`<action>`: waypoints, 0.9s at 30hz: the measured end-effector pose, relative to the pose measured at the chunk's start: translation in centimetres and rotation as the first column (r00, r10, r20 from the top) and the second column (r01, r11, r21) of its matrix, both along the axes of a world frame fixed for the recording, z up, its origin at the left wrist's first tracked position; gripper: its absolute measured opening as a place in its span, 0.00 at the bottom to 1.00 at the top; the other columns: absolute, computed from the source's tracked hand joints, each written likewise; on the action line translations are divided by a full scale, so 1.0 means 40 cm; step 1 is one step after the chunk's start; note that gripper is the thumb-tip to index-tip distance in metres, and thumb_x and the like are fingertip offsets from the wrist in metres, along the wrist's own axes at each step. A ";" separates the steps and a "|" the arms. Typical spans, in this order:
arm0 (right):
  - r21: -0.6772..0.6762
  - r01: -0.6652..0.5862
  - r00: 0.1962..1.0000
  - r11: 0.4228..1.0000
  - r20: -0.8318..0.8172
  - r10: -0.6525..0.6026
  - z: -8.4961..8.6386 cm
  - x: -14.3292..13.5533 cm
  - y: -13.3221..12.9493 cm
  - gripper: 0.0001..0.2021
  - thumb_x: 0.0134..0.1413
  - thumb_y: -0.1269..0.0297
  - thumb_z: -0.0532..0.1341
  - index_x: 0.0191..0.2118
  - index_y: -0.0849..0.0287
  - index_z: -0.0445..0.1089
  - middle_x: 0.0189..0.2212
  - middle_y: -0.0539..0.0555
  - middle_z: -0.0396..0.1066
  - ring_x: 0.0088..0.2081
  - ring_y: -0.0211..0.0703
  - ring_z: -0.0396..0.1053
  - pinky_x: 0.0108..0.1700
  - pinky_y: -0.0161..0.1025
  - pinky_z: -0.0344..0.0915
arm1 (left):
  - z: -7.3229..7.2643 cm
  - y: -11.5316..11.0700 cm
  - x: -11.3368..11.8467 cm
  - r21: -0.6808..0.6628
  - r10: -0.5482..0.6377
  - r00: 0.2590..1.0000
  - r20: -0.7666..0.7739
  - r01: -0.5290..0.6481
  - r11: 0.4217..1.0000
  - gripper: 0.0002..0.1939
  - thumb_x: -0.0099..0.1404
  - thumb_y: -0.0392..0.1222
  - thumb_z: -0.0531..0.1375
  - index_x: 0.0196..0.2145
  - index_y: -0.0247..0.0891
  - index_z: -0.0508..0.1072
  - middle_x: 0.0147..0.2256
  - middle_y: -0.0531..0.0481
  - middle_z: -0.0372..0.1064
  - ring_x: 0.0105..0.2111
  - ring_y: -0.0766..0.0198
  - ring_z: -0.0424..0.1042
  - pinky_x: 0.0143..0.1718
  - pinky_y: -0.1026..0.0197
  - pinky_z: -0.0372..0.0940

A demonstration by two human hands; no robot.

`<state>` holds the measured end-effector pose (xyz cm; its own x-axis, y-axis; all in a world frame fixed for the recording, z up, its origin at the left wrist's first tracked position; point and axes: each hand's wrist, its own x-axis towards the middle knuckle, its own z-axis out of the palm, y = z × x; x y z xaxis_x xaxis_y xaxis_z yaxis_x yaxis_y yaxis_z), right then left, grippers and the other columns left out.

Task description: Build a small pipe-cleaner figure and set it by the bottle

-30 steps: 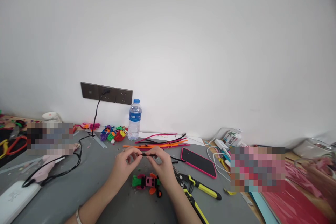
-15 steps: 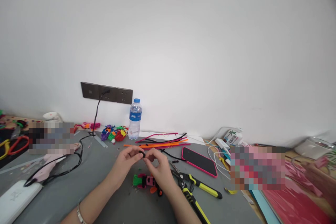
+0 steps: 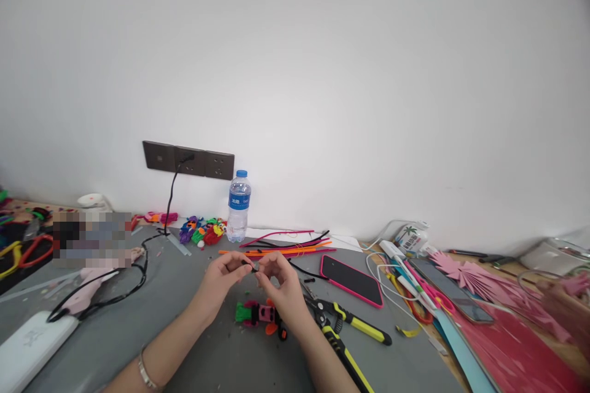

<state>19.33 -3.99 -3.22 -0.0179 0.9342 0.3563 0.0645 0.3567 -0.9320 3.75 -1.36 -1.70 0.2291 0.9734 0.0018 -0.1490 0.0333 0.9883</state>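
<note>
My left hand [image 3: 225, 277] pinches one end of a short black pipe cleaner piece [image 3: 253, 268] between thumb and finger. At the other end, the fingers of my right hand [image 3: 281, 287] are closed on the same piece. Fingertips cover most of it. Below my hands, a small pipe cleaner figure [image 3: 263, 314] in green, pink, black and orange lies on the grey table, partly behind my right wrist. Yellow-and-black pliers [image 3: 341, 326] rest open beside my right forearm. Beyond my hands is a bundle of orange, pink and black pipe cleaners [image 3: 288, 251].
A water bottle [image 3: 238, 212] stands by the wall near several colourful pipe cleaner figures [image 3: 203, 230]. A pink-edged phone [image 3: 353, 280] lies right. On the left are a hot glue gun [image 3: 90, 285], cables and a white box [image 3: 37, 347]. Another person's hand [image 3: 565, 307] shows far right.
The black piece looked curled into a small loop and now appears straighter between my fingertips. My right hand's fingers have lifted slightly. The view has shifted a little.
</note>
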 end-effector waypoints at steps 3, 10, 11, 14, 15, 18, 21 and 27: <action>-0.026 -0.028 0.995 0.999 -0.094 0.026 0.002 0.002 0.003 0.07 0.51 0.64 0.62 0.35 0.56 0.64 0.28 0.49 0.64 0.27 0.38 0.63 0.31 0.36 0.64 | 0.003 0.003 -0.002 -0.017 0.007 1.000 -0.019 -0.007 1.000 0.14 0.51 0.50 0.68 0.29 0.38 0.75 0.26 0.52 0.69 0.25 0.66 0.62 0.26 0.66 0.57; -0.087 -0.046 0.982 0.995 -0.186 0.029 -0.006 0.013 0.018 0.08 0.47 0.61 0.67 0.29 0.57 0.69 0.25 0.49 0.68 0.27 0.39 0.65 0.31 0.36 0.64 | 0.006 0.004 -0.012 -0.027 0.011 0.999 -0.051 -0.013 1.000 0.15 0.50 0.51 0.68 0.29 0.37 0.75 0.26 0.52 0.69 0.26 0.65 0.63 0.26 0.66 0.56; -0.090 -0.049 0.982 0.995 -0.186 0.032 -0.007 0.014 0.018 0.08 0.47 0.60 0.67 0.29 0.57 0.70 0.25 0.49 0.69 0.27 0.39 0.66 0.31 0.36 0.64 | 0.008 0.004 -0.013 -0.026 0.006 0.999 -0.054 -0.007 1.000 0.15 0.50 0.51 0.68 0.29 0.37 0.75 0.26 0.52 0.69 0.26 0.65 0.63 0.26 0.66 0.56; -0.097 -0.082 0.981 0.992 -0.186 0.063 -0.001 0.018 0.015 0.08 0.48 0.58 0.66 0.31 0.57 0.73 0.25 0.51 0.72 0.28 0.41 0.69 0.34 0.38 0.66 | 0.012 0.005 -0.016 -0.011 -0.032 0.997 -0.065 0.031 0.999 0.14 0.50 0.50 0.67 0.29 0.37 0.75 0.25 0.53 0.69 0.26 0.65 0.63 0.27 0.66 0.56; -0.099 -0.097 0.980 0.990 -0.182 0.078 0.003 0.020 0.012 0.09 0.50 0.57 0.65 0.31 0.57 0.73 0.25 0.52 0.74 0.29 0.42 0.70 0.35 0.39 0.66 | 0.013 0.006 -0.016 -0.004 -0.043 0.997 -0.067 0.043 0.999 0.14 0.50 0.50 0.67 0.29 0.38 0.74 0.25 0.53 0.69 0.26 0.65 0.64 0.27 0.66 0.56; -0.089 -0.114 0.982 0.989 -0.161 0.099 0.015 0.022 0.005 0.10 0.54 0.56 0.63 0.33 0.58 0.73 0.26 0.53 0.75 0.31 0.44 0.73 0.37 0.39 0.67 | 0.013 0.007 -0.016 -0.007 -0.064 0.996 -0.058 0.063 0.998 0.15 0.50 0.50 0.67 0.30 0.39 0.71 0.25 0.53 0.71 0.28 0.63 0.66 0.29 0.65 0.58; -0.067 -0.113 0.982 0.991 -0.157 0.102 0.020 0.023 0.002 0.10 0.55 0.56 0.63 0.32 0.58 0.71 0.25 0.52 0.74 0.31 0.42 0.73 0.35 0.37 0.66 | 0.009 0.007 -0.015 -0.028 -0.078 0.996 -0.043 0.077 0.997 0.16 0.51 0.50 0.67 0.29 0.40 0.66 0.24 0.54 0.71 0.27 0.64 0.66 0.29 0.65 0.58; -0.045 -0.162 0.970 0.986 -0.192 0.150 0.017 0.023 0.002 0.09 0.56 0.57 0.62 0.33 0.57 0.69 0.26 0.51 0.74 0.32 0.42 0.73 0.37 0.37 0.67 | 0.000 0.004 -0.009 -0.003 -0.054 0.998 -0.020 0.054 0.999 0.16 0.52 0.51 0.66 0.27 0.38 0.68 0.23 0.56 0.63 0.24 0.68 0.60 0.26 0.66 0.57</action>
